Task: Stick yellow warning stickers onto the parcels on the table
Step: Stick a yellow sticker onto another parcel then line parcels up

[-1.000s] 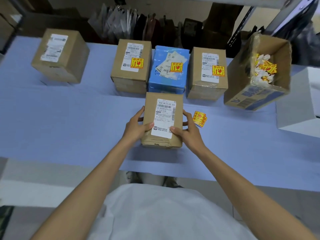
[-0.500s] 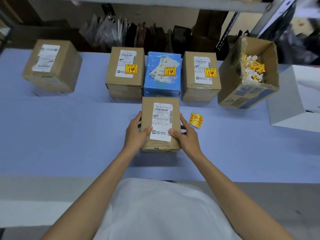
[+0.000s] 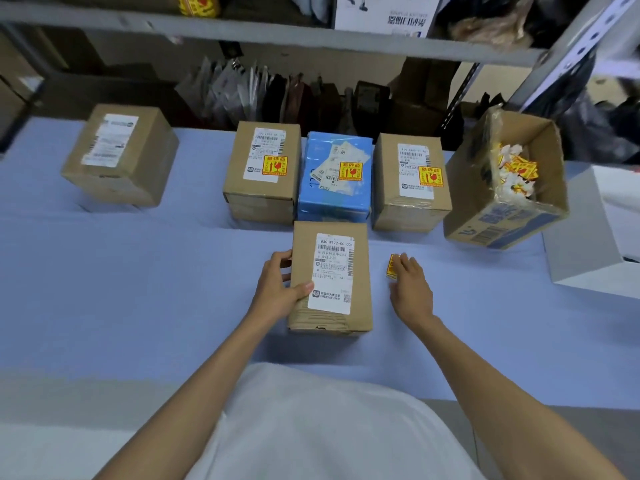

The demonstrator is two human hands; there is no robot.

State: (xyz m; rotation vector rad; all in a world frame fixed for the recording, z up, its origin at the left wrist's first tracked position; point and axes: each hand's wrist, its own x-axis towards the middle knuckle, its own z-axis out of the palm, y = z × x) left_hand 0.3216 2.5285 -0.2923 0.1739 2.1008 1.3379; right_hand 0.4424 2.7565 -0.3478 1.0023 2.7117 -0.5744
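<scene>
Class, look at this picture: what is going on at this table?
A person is labelling parcels. The left hand grips the near parcel, which has no yellow sticker yet, while the right hand touches a small sticker stack on the table beside it. Behind, the blue parcel and its two brown neighbours already carry stickers; the far-left parcel does not.
</scene>
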